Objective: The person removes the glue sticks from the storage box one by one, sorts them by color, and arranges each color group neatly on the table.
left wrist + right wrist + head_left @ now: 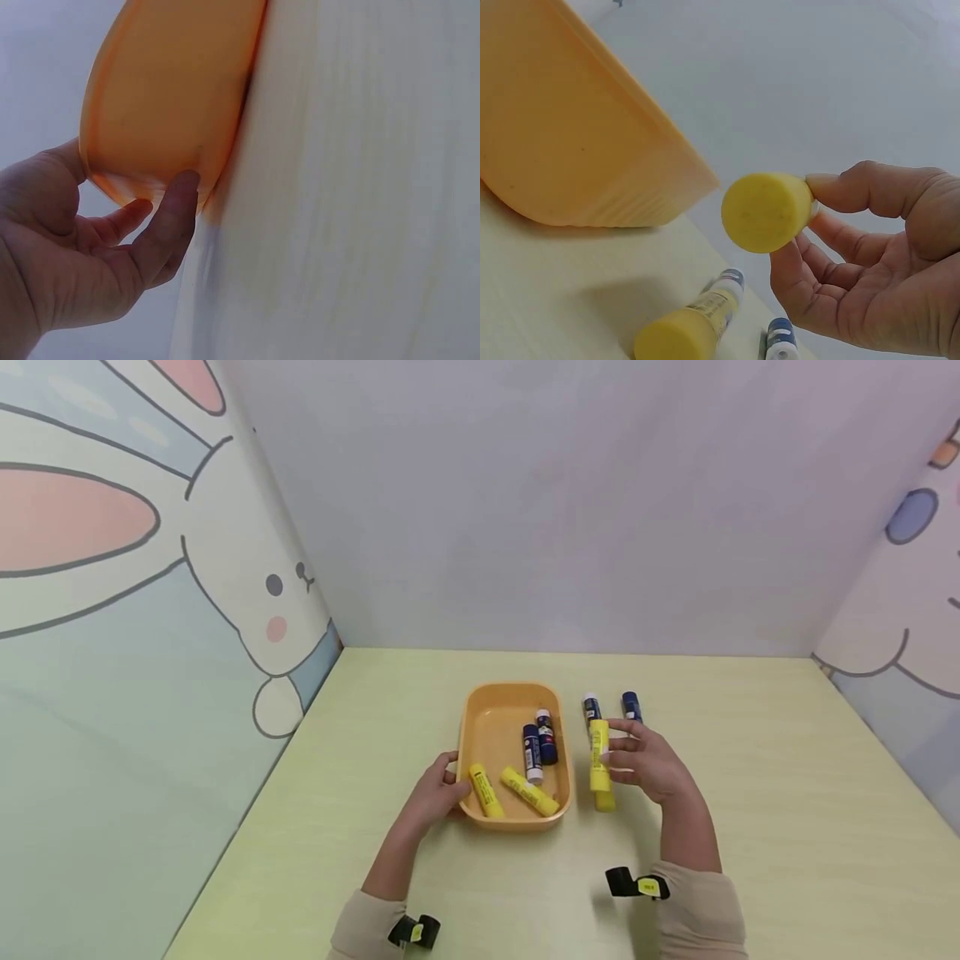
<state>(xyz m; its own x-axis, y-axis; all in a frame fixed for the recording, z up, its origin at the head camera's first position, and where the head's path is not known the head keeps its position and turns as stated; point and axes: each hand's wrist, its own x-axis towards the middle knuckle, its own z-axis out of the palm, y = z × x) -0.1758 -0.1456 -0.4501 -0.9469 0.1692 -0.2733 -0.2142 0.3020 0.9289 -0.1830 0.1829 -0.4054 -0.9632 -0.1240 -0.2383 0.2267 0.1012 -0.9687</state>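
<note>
Left forearm (399, 860), bare past the pale sleeve (366, 927), slants forward and inward | left hand (437, 789) gripping, thumb set opposite bent fingers (166, 232) | right forearm (688, 833), also bare past its sleeve (701, 910), leans inward | right hand (651, 764) raised, pinching between thumb (881, 187) and fingers, these spread apart, pointing leftward | hands well apart

Head view looks forward and down; both wrist views, closer, share the tray (165, 90).

Printed labels showing on yellow sticks (599, 756) and dark blue sticks (532, 747), lettering blurring beyond reading; yellow wrist tags (648, 887) bearing dark marks, too small for reading.
</note>
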